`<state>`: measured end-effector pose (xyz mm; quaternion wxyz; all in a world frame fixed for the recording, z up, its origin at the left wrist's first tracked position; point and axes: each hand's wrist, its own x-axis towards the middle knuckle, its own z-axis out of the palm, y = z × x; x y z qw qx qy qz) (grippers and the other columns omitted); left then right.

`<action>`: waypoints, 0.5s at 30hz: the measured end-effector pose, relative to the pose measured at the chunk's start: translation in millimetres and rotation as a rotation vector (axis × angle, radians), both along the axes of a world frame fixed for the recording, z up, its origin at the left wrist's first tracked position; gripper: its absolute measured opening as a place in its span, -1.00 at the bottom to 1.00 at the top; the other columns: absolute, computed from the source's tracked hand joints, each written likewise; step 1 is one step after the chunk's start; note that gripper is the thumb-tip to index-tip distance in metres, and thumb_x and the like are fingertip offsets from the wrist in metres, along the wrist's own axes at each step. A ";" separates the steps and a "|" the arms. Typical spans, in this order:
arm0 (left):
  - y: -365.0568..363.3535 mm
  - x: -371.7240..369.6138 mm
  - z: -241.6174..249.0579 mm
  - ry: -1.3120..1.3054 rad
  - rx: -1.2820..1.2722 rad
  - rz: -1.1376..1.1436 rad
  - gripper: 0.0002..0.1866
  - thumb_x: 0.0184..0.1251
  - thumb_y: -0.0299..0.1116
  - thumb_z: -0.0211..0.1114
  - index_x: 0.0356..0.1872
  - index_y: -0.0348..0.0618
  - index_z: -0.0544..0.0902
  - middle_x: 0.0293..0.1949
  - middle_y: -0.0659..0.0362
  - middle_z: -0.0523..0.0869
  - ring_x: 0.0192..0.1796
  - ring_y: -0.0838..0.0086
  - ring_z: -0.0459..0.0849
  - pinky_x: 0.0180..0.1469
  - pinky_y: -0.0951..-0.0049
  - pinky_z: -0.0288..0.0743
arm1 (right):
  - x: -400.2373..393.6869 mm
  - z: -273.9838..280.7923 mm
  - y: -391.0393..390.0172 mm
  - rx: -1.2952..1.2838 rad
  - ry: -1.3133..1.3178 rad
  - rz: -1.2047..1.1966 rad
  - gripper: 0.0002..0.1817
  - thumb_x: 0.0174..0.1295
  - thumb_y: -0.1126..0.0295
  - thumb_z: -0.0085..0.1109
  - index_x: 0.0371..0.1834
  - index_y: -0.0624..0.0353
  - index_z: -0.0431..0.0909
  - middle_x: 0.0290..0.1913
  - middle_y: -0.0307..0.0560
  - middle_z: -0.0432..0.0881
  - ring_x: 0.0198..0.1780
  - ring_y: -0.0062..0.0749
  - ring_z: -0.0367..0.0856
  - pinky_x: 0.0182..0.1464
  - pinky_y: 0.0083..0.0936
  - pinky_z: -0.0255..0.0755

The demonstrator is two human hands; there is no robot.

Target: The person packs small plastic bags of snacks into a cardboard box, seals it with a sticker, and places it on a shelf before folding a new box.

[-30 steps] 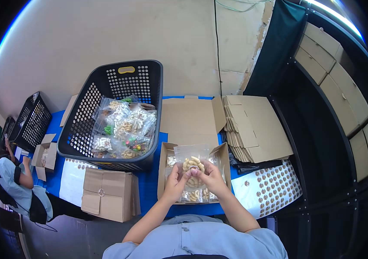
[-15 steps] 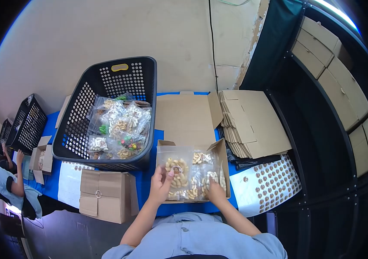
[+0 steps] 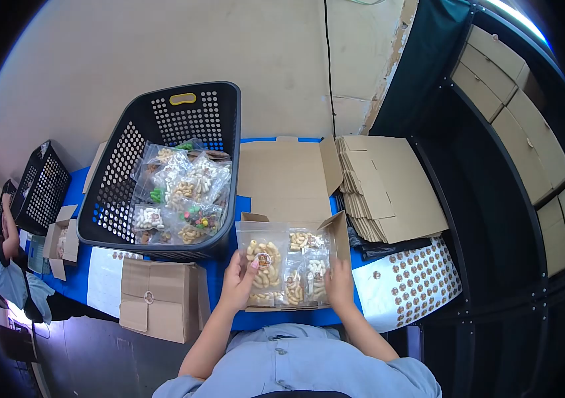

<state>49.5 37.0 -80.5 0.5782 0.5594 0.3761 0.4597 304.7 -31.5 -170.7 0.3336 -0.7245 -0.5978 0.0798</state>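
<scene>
My left hand (image 3: 237,284) is closed on the left edge of a clear bag of curved, pale snacks (image 3: 267,255) with a round sticker. The bag covers the left part of an open cardboard box (image 3: 340,233). Smaller clear packets, among them a packet of white pieces (image 3: 315,268) and a packet of pale snacks (image 3: 306,241), lie in the box's right part. At the box's right side is my right hand (image 3: 340,286), its fingers curled by the wall and the packets. What those fingers hold is hidden.
A black perforated basket (image 3: 226,192) of snack bags stands left. Nearby are a closed carton (image 3: 163,298), flattened cartons (image 3: 395,192), a sticker sheet (image 3: 412,282) and a black shelf (image 3: 475,172) with boxes. Another person (image 3: 14,272) works at far left.
My right hand has moved right, from over the packets to the box's right side. The left hand and its bag have shifted slightly left. The other person's arm has risen.
</scene>
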 end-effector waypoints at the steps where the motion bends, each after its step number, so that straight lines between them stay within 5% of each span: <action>1: -0.2 1.8 -2.6 -0.014 -0.003 0.011 -0.68 0.50 -0.30 0.12 0.14 -0.26 0.42 0.03 0.15 0.60 0.09 0.57 0.53 0.17 0.49 0.35 | 6.5 7.0 0.3 -0.053 -0.063 -0.088 -0.57 0.19 0.42 0.20 0.12 0.38 0.47 -0.15 0.27 0.55 -0.19 0.09 0.59 -0.09 -0.15 0.50; 3: 0.7 4.3 -12.1 -0.025 -0.012 0.016 -0.68 0.50 -0.30 0.12 0.14 -0.26 0.42 0.02 0.15 0.60 0.08 0.57 0.53 0.17 0.49 0.35 | 13.8 4.6 -2.2 -0.109 -0.126 -0.180 -0.60 0.21 0.40 0.21 0.09 0.37 0.49 -0.08 0.28 0.54 -0.16 0.14 0.58 -0.08 -0.14 0.49; 5: 1.1 6.3 -16.4 -0.038 -0.020 0.018 -0.68 0.50 -0.31 0.13 0.13 -0.26 0.42 0.02 0.15 0.60 0.08 0.56 0.53 0.17 0.49 0.35 | 18.5 -16.3 -4.7 -0.459 -0.054 -0.002 -0.53 0.24 0.34 0.20 0.14 0.41 0.44 -0.07 0.34 0.52 -0.06 0.20 0.56 0.01 -0.14 0.48; 15: 6.8 8.5 -24.0 -0.081 -0.129 0.045 -0.65 0.38 -0.38 0.28 0.08 -0.28 0.42 -0.01 0.16 0.59 0.08 0.55 0.53 0.17 0.50 0.34 | 12.2 -42.3 1.4 -0.535 -0.207 0.127 -0.25 0.39 0.00 -0.05 0.35 0.54 0.19 0.10 0.41 0.42 0.09 0.20 0.47 0.12 -0.12 0.42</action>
